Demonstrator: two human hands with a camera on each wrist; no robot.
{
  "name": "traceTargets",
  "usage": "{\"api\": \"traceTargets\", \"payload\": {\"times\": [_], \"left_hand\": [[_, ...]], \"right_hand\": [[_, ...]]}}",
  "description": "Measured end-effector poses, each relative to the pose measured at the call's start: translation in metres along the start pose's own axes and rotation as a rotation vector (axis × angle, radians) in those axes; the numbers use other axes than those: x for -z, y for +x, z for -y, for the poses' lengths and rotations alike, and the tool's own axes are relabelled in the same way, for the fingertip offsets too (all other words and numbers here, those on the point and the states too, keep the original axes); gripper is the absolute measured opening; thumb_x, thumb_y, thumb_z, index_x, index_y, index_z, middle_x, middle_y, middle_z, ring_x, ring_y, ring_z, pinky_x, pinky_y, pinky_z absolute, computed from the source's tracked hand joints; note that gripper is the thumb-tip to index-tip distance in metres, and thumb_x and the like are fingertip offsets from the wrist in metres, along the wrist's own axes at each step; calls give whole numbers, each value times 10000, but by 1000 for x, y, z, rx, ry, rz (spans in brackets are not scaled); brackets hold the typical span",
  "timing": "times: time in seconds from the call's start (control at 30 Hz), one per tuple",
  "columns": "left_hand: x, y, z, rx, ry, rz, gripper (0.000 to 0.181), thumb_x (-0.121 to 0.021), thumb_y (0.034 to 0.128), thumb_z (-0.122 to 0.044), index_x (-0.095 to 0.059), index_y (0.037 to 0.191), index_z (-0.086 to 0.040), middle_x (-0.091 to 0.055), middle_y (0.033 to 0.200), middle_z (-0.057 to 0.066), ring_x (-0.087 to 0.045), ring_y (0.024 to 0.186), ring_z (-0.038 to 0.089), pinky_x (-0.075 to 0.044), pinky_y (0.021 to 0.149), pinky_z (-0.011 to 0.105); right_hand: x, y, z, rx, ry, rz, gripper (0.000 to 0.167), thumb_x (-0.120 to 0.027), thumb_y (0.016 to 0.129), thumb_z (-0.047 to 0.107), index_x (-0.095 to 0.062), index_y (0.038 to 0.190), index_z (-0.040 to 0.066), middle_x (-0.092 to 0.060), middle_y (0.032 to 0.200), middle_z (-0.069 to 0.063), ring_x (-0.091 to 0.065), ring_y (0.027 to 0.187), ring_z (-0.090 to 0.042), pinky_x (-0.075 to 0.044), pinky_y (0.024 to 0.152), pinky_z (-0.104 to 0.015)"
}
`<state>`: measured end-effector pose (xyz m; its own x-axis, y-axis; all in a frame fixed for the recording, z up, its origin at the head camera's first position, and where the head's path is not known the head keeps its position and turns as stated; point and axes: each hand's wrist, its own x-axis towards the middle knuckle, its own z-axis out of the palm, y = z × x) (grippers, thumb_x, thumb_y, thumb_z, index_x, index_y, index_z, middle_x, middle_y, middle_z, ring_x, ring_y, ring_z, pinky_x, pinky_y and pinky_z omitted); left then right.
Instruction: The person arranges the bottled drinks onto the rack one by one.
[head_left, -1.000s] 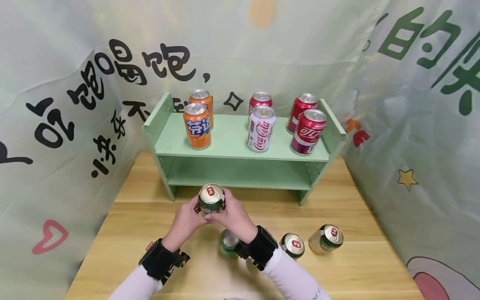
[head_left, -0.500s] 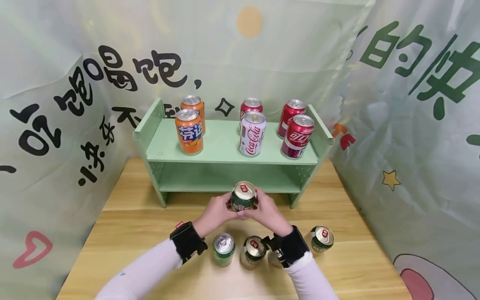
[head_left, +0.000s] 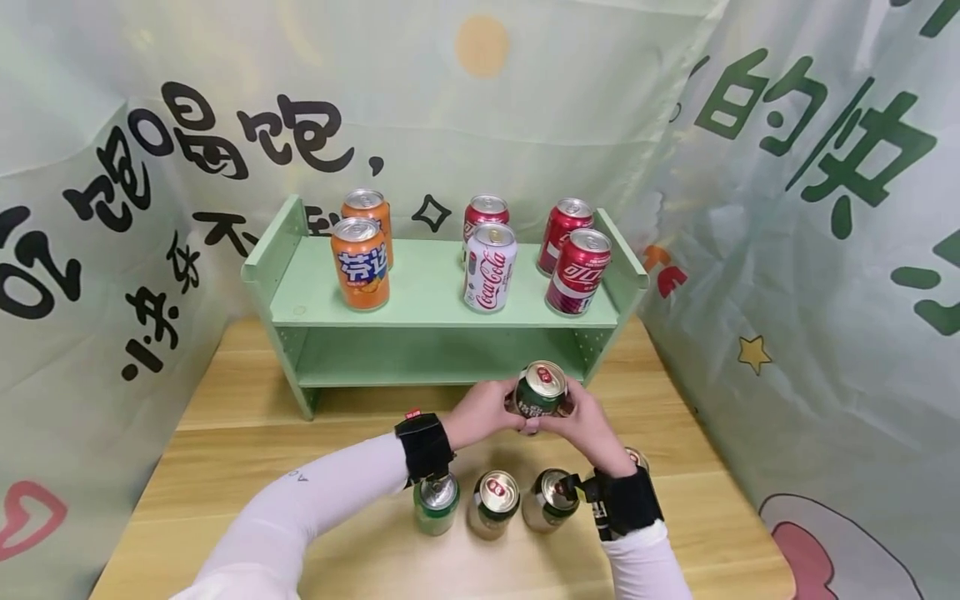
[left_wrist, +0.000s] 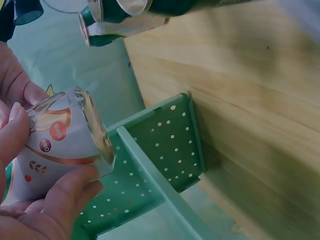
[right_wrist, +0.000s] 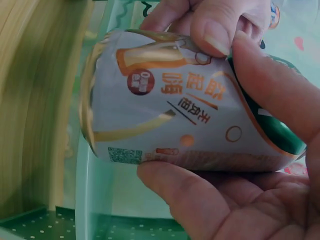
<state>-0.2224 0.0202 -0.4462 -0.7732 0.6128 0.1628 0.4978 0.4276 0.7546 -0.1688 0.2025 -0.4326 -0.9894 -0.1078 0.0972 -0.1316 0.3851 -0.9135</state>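
Observation:
Both hands hold one green-and-white drink can (head_left: 542, 392) upright, in front of the right part of the shelf's lower level. My left hand (head_left: 487, 412) grips its left side, and my right hand (head_left: 588, 425) grips the right side, thumbs meeting at the front. In the right wrist view the can (right_wrist: 165, 100) shows a white label with orange print and a QR code. The left wrist view shows the can's (left_wrist: 60, 145) gold-coloured end past the fingers. Below the hands stand a green can with a silver top (head_left: 437, 505) and two gold-topped cans (head_left: 495, 505).
A green two-level shelf (head_left: 442, 321) stands at the back. Its top bears orange cans (head_left: 362, 265), a white can (head_left: 490, 268) and red cans (head_left: 577, 273). Another can (head_left: 637, 458) is partly hidden behind the right wrist. Printed cloth walls enclose the wooden table (head_left: 360, 542).
Both hands have carried the held can rightwards along the shelf front, from its left part to its right part. The head view has shifted somewhat. The cans on the shelf stay put.

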Motion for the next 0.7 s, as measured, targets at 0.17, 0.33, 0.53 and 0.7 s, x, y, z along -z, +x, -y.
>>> {"api": "traceTargets", "payload": {"times": [0.17, 0.33, 0.53, 0.7], "left_hand": [[-2, 15, 2, 11, -22, 10, 644, -805, 744, -247, -549, 1298, -44, -687, 1086, 115, -643, 912, 157, -505, 784, 198], [-1, 31, 13, 41, -67, -26, 656, -803, 747, -216, -535, 1320, -43, -667, 1149, 134, -640, 1004, 201, -508, 861, 252], [1, 54, 28, 53, -36, -56, 446, -794, 748, -171, -642, 1123, 15, -691, 1054, 144, -640, 970, 231, -514, 847, 284], [7, 68, 43, 111, -141, -21, 396, -767, 780, -162, -622, 1090, 37, -674, 1026, 145, -616, 925, 225, -509, 818, 285]], "right_hand": [[8, 9, -5, 1, 12, -11, 732, -816, 706, 69, -458, 1341, 1, -590, 1222, -217, -576, 1098, -311, -505, 844, -234], [10, 29, -6, -23, 43, -10, 710, -799, 709, 16, -460, 1330, -29, -595, 1200, -252, -606, 1020, -269, -523, 780, -238], [9, 55, -19, -60, 172, -18, 648, -743, 726, -76, -464, 1311, -69, -580, 1197, -294, -619, 940, -125, -534, 753, -223], [4, 77, -26, -99, 193, -40, 629, -729, 746, -70, -449, 1309, -55, -570, 1216, -277, -605, 996, -191, -535, 771, -252]]}}
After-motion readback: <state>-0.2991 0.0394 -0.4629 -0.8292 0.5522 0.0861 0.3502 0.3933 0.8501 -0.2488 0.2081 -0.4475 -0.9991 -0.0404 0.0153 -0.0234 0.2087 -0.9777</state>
